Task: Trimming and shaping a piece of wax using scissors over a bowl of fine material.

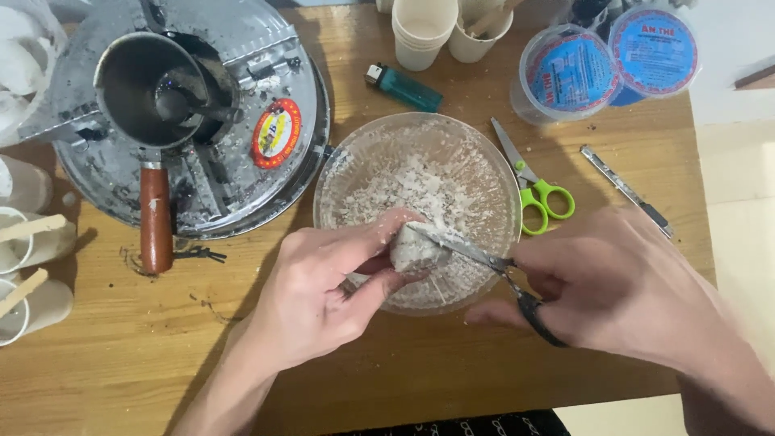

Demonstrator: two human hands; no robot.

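Observation:
My left hand [327,291] pinches a small white waxy chunk [416,252] over the near edge of a clear glass bowl [339,173] that holds white flakes. My right hand [613,282] grips a dark-handled knife [476,257] whose blade lies across the top of the chunk. Both hands hover just above the bowl's near rim, on a wooden table [404,379].
A round metal stove [266,81] carries a small pot with a brown handle [155,218] at upper left. Green-handled scissors [537,190], a teal lighter [404,87], a utility knife [626,190], paper cups [424,32], lidded plastic tubs [569,73] and cups with wooden sticks [32,242] surround the bowl.

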